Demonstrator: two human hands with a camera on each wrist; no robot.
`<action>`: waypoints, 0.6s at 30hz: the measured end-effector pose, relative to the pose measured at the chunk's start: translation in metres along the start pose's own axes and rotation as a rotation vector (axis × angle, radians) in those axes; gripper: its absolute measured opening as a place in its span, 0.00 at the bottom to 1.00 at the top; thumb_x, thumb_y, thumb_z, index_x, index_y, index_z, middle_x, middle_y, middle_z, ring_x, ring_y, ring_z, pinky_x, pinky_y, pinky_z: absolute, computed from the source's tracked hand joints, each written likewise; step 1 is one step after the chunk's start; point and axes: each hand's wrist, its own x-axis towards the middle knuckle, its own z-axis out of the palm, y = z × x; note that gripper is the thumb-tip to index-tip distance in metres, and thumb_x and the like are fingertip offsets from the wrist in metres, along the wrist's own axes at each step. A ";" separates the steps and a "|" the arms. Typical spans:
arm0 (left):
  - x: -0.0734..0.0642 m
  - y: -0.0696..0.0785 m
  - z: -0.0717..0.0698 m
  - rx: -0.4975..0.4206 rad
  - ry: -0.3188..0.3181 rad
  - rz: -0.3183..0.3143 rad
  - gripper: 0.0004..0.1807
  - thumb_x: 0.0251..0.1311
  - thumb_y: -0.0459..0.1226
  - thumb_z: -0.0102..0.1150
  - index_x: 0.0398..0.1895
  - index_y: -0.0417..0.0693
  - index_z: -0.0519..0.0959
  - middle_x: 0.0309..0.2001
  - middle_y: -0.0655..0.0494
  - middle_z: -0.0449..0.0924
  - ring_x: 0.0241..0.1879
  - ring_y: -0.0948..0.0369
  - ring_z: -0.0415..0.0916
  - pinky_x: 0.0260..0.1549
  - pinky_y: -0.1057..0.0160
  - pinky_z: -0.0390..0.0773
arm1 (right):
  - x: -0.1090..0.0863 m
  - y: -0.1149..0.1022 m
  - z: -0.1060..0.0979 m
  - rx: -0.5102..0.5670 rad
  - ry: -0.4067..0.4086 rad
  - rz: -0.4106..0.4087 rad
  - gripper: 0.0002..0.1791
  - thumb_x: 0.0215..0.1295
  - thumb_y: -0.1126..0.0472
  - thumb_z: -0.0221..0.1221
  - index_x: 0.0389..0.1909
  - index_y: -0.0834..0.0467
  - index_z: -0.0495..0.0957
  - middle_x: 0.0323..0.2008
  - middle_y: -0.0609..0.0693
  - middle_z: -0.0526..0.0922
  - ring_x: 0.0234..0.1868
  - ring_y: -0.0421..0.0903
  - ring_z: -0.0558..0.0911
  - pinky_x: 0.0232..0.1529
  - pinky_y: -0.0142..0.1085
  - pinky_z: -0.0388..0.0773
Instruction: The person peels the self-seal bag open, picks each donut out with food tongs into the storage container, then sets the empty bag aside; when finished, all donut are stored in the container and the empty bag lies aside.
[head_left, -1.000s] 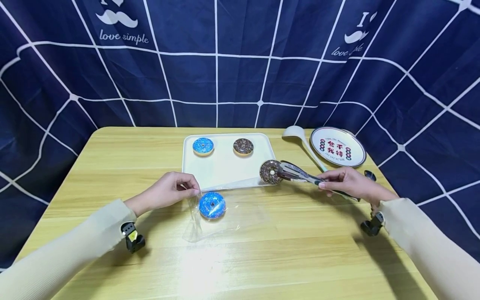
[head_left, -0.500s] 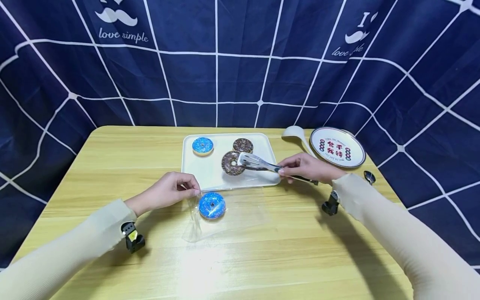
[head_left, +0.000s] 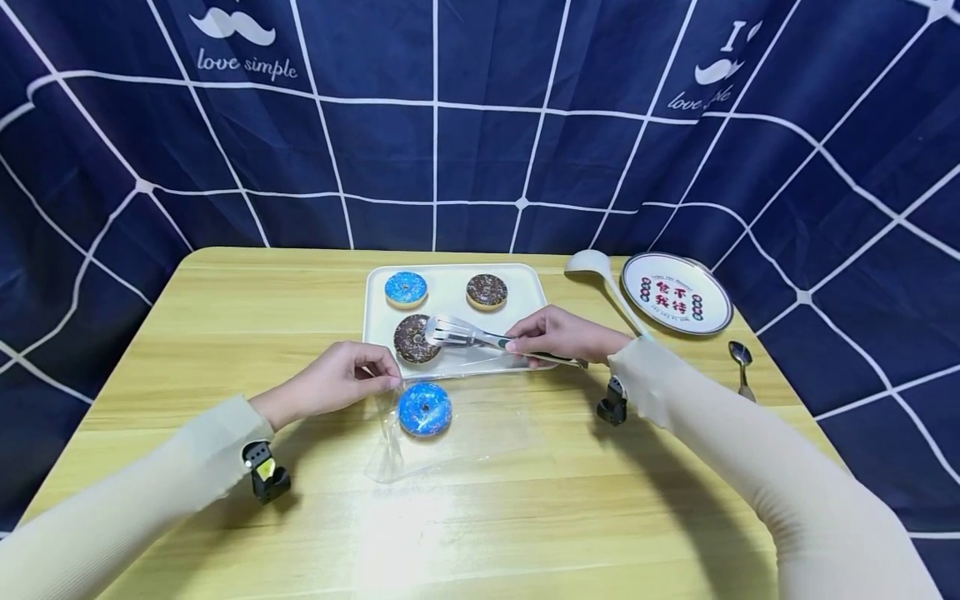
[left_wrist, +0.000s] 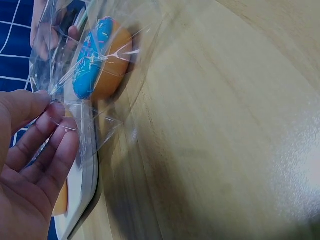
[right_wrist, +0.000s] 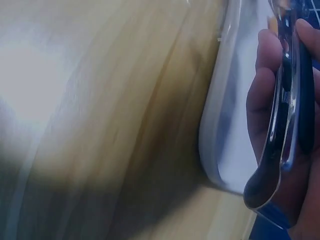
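Observation:
In the head view, my left hand (head_left: 333,382) pinches the edge of a clear plastic bag (head_left: 487,429) between thumb and fingers. Inside that bag lies a blue-iced doughnut (head_left: 425,409) with sprinkles, its tan side showing in the left wrist view. My right hand (head_left: 566,335) grips metal tongs (head_left: 468,335), and their tips clamp a chocolate doughnut (head_left: 409,340). This doughnut is tilted over the front left of a white tray (head_left: 447,292), near the bag's upper edge. The right wrist view shows the tongs' handles (right_wrist: 280,115) within curled fingers.
On the tray sit another blue doughnut (head_left: 406,289) and another chocolate doughnut (head_left: 487,292). To the right of the tray lie a white ladle (head_left: 592,264), a round plate with red lettering (head_left: 675,321) and a spoon (head_left: 740,354). A blue checked cloth (head_left: 480,150) hangs behind the table.
My right hand has carried the tongs and chocolate doughnut leftward across the tray, from its right edge to its front left. The left hand and bag have stayed in place.

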 end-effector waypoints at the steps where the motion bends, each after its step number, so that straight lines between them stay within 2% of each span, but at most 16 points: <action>1: 0.000 0.000 0.000 0.001 0.000 0.001 0.03 0.68 0.32 0.66 0.37 0.41 0.85 0.36 0.48 0.88 0.37 0.67 0.80 0.44 0.68 0.83 | 0.002 -0.001 0.002 -0.003 -0.001 -0.002 0.15 0.76 0.62 0.61 0.52 0.70 0.83 0.28 0.46 0.86 0.25 0.35 0.81 0.28 0.27 0.78; 12: -0.001 0.000 -0.002 0.016 0.013 -0.004 0.02 0.68 0.33 0.66 0.38 0.42 0.85 0.36 0.49 0.88 0.37 0.67 0.80 0.46 0.68 0.83 | 0.010 -0.002 0.010 -0.029 -0.018 0.017 0.13 0.77 0.61 0.60 0.52 0.66 0.85 0.30 0.46 0.87 0.26 0.38 0.83 0.32 0.29 0.79; 18: -0.002 0.001 0.001 0.015 0.019 -0.001 0.02 0.69 0.33 0.66 0.37 0.43 0.85 0.35 0.51 0.87 0.36 0.68 0.79 0.41 0.69 0.81 | 0.010 0.000 0.011 -0.044 -0.025 0.020 0.13 0.78 0.60 0.59 0.50 0.67 0.85 0.30 0.46 0.87 0.26 0.38 0.83 0.32 0.28 0.78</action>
